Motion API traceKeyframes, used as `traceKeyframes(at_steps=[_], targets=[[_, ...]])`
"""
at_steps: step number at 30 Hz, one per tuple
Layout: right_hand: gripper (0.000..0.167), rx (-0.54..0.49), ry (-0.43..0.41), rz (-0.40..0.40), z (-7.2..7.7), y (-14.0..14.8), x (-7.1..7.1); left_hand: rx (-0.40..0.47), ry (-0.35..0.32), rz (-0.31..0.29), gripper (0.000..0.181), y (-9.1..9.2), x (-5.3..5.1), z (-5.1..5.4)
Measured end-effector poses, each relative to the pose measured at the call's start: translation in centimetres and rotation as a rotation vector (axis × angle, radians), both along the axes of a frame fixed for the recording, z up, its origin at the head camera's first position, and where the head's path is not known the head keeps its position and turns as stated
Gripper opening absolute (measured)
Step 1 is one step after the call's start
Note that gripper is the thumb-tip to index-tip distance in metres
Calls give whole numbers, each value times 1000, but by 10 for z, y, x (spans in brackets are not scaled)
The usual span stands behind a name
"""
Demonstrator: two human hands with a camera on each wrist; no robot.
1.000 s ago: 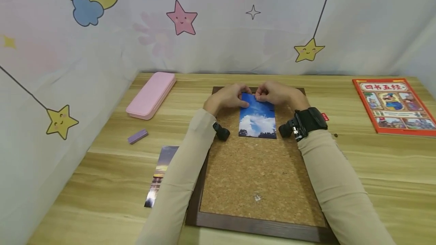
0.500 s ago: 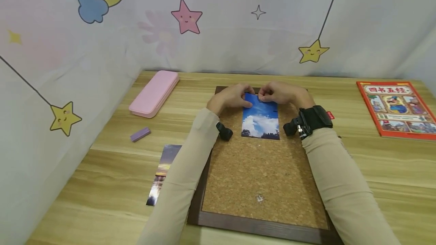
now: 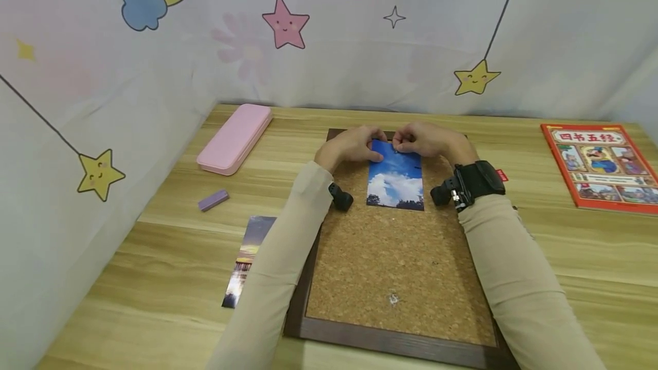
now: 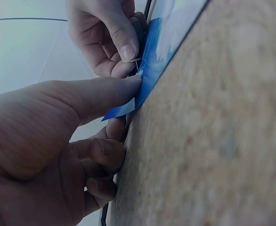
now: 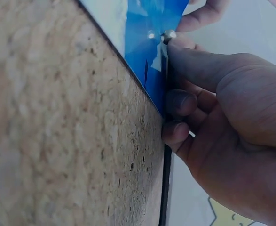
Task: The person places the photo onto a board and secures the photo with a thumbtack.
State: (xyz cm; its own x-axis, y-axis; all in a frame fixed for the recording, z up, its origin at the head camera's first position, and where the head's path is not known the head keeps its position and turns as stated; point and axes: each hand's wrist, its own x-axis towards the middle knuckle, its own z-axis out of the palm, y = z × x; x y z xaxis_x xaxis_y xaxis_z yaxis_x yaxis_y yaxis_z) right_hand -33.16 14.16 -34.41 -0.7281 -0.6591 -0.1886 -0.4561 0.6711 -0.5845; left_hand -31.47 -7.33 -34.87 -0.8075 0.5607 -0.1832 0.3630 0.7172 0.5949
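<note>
A photo of blue sky and clouds lies on the upper part of a framed cork board. My left hand holds the photo near its top left corner, thumb on the picture and the other fingers curled at the board's top edge. That corner bends up off the cork. At the photo's top edge my right hand pinches a thumbtack with a shiny round metal head. In the left wrist view the tack's thin pin points at the photo. Whether it pierces the paper is unclear.
Left of the board lies a sunset photo, partly under my left sleeve. A small purple block and a pink pencil case lie farther back. A red-bordered book is at the far right.
The whole head view has shifted slightly as the head turned. Both hands stay at the photo's top edge, with no clear movement against the board.
</note>
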Motion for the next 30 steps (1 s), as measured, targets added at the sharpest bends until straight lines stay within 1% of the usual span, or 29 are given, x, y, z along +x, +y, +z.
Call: traceKeyframes(at_steps=[9,14,19,30], targets=[[12,-25,24,51,1,0,1,-8,0,2,44,0,-1,0],[11,-30,18,56,-1,1,-1,-8,-1,6,43,0,-1,0],[12,-22,-1,29,-1,0,-1,-5,-7,11,43,1,0,0],[13,14,-8,-50,-2,-3,-2,-1,-5,9,43,1,1,1]])
